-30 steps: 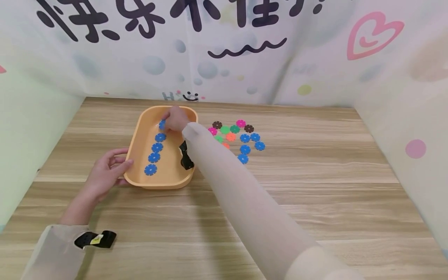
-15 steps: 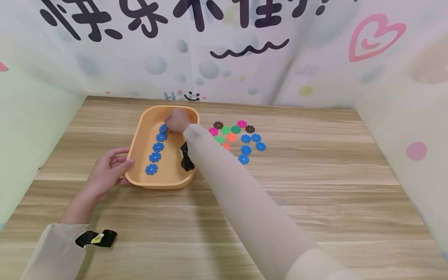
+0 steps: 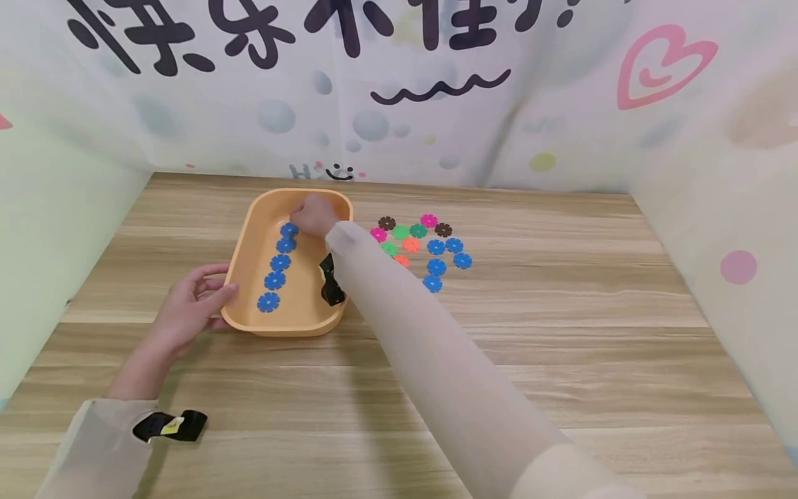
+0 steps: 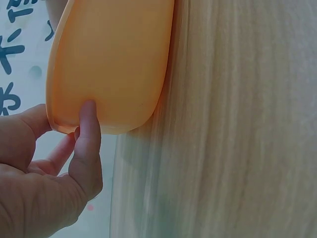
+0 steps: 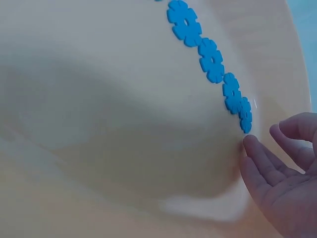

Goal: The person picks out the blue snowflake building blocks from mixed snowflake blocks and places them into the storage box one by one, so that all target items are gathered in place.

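An orange plastic basin (image 3: 308,298) stands on the table, with a row of several blue notched plastic discs (image 3: 280,263) along its floor. My left hand (image 3: 187,305) grips its near left corner, and in the left wrist view the fingers (image 4: 89,124) pinch the basin's rim. Inside the basin's far end is my right hand (image 3: 316,215), close to the farthest blue disc (image 5: 245,116). The right wrist view shows its fingertips just past that disc, thumb apart, nothing held between them. Whether they touch the disc I cannot tell.
Right of the basin, loose discs lie on the wooden table (image 3: 561,312): several blue ones (image 3: 436,266), pink (image 3: 429,220), brown (image 3: 443,229), green (image 3: 418,230) and orange (image 3: 411,244). My right forearm (image 3: 430,333) crosses the basin's right rim. A printed curtain (image 3: 436,125) hangs behind.
The farthest blue disc now lies flat in the row, and the right fingers have drawn slightly away from it. The left hand keeps its place on the basin.
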Available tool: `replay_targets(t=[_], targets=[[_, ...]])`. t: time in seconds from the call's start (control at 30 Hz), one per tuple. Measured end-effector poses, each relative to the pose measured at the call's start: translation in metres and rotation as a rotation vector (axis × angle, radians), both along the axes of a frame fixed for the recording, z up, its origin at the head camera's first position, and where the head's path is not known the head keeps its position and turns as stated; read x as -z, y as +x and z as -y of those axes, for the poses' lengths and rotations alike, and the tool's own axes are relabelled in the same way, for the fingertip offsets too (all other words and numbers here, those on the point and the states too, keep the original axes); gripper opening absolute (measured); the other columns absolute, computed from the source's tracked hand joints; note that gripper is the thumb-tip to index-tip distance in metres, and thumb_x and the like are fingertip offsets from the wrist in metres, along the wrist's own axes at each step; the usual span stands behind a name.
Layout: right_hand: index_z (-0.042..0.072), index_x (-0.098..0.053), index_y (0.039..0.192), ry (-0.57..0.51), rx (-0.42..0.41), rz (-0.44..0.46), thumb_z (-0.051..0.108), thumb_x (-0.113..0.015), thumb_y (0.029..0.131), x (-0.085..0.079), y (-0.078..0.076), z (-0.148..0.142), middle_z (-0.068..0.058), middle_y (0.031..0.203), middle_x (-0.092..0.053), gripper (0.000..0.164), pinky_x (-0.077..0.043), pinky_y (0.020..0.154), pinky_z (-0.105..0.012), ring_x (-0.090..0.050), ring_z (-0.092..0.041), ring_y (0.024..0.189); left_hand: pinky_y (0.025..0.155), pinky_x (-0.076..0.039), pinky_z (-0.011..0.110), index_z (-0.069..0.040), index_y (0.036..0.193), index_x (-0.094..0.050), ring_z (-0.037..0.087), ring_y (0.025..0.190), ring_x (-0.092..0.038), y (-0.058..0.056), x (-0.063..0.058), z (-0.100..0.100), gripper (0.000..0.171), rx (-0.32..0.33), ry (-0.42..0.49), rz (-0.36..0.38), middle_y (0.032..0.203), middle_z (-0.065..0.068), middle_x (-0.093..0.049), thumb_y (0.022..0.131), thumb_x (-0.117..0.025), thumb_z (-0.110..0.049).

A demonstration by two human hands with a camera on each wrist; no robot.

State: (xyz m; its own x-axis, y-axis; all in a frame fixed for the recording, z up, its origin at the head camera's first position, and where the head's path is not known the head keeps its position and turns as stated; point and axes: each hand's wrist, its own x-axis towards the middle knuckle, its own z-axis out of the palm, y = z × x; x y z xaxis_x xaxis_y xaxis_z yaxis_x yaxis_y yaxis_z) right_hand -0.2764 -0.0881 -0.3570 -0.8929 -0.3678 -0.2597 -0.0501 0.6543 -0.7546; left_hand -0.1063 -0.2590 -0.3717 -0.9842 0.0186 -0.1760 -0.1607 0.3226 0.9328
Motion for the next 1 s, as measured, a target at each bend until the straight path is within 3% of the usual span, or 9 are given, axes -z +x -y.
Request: replay_targets(t=[0.13, 0.23, 0.3, 0.37, 0.47, 0.57, 0.8, 1.0], targets=[[0.003, -0.045, 0.061, -0.041, -0.052, -0.002, 0.009, -0.048, 0.093, -0.010, -0.001, -0.002, -0.003, 0.055, -0.037, 0.032, -0.028, 0.043, -0.019, -0.034, -0.014, 0.048, 0.061, -0.057, 0.034, 0.007, 0.136, -0.025, 0.004, 0.075, -0.060, 0.000, -0.001, 0.000, 0.056, 0.003, -0.008, -0.003, 0.113, 0.024, -0.041, 0.095, -0.050, -0.023], [0.003, -0.041, 0.060, -0.059, -0.134, -0.032, 0.009, -0.045, 0.094, -0.022, -0.003, -0.004, -0.003, 0.057, -0.037, 0.034, -0.025, 0.044, -0.019, -0.029, -0.012, 0.048, 0.061, -0.057, 0.033, 0.007, 0.136, -0.025, 0.004, 0.075, -0.060, -0.001, -0.001, 0.000, 0.057, 0.006, -0.008, -0.003, 0.113, 0.025, -0.040, 0.095, -0.050, -0.023], [0.000, -0.052, 0.070, -0.076, -0.179, -0.050, 0.008, -0.045, 0.093, -0.031, -0.002, -0.005, -0.003, 0.068, -0.047, 0.026, -0.029, 0.047, -0.018, -0.034, -0.010, 0.050, 0.061, -0.057, 0.033, 0.007, 0.136, -0.024, 0.004, 0.075, -0.060, -0.001, -0.001, 0.000, 0.057, 0.006, -0.010, -0.004, 0.114, 0.025, -0.040, 0.095, -0.050, -0.023], [-0.002, -0.062, 0.091, -0.080, -0.223, -0.064, 0.007, -0.046, 0.093, -0.041, -0.001, -0.008, -0.006, 0.082, -0.053, 0.019, -0.036, 0.051, -0.017, -0.041, -0.011, 0.055, 0.061, -0.057, 0.033, 0.007, 0.136, -0.024, 0.003, 0.075, -0.060, -0.001, 0.000, 0.000, 0.057, 0.006, -0.017, -0.005, 0.114, 0.026, -0.040, 0.095, -0.049, -0.023], [0.000, -0.060, 0.117, -0.082, -0.272, -0.100, 0.007, -0.049, 0.092, -0.054, 0.002, -0.014, -0.007, 0.104, -0.057, 0.028, -0.045, 0.060, -0.015, -0.054, -0.014, 0.068, 0.061, -0.057, 0.033, 0.008, 0.136, -0.024, 0.003, 0.074, -0.060, -0.001, 0.000, 0.000, 0.057, 0.006, -0.023, -0.006, 0.113, 0.026, -0.041, 0.096, -0.049, -0.023], [0.002, -0.059, 0.120, -0.055, -0.319, -0.128, 0.011, -0.051, 0.093, -0.065, 0.007, -0.024, -0.006, 0.113, -0.058, 0.030, -0.049, 0.069, -0.018, -0.060, -0.019, 0.087, 0.060, -0.057, 0.033, 0.008, 0.136, -0.024, 0.003, 0.073, -0.060, 0.000, 0.000, -0.001, 0.057, 0.003, -0.025, -0.002, 0.112, 0.024, -0.040, 0.096, -0.049, -0.023], [0.003, -0.061, 0.117, -0.050, -0.404, -0.184, 0.012, -0.052, 0.093, -0.070, 0.021, -0.067, -0.009, 0.102, -0.062, 0.027, -0.049, 0.075, -0.021, -0.058, -0.018, 0.083, 0.061, -0.057, 0.032, 0.007, 0.137, -0.023, 0.003, 0.075, -0.060, -0.001, 0.001, -0.002, 0.057, 0.013, -0.029, 0.005, 0.117, 0.028, -0.040, 0.096, -0.049, -0.023], [0.004, -0.061, 0.116, -0.055, -0.412, -0.202, 0.014, -0.053, 0.093, -0.063, 0.037, -0.114, -0.005, 0.106, -0.062, 0.026, -0.050, 0.073, -0.021, -0.057, -0.013, 0.087, 0.059, -0.057, 0.031, 0.007, 0.136, -0.024, 0.003, 0.074, -0.060, -0.001, 0.002, -0.001, 0.057, 0.009, -0.030, 0.008, 0.115, 0.024, -0.041, 0.095, -0.050, -0.023]])
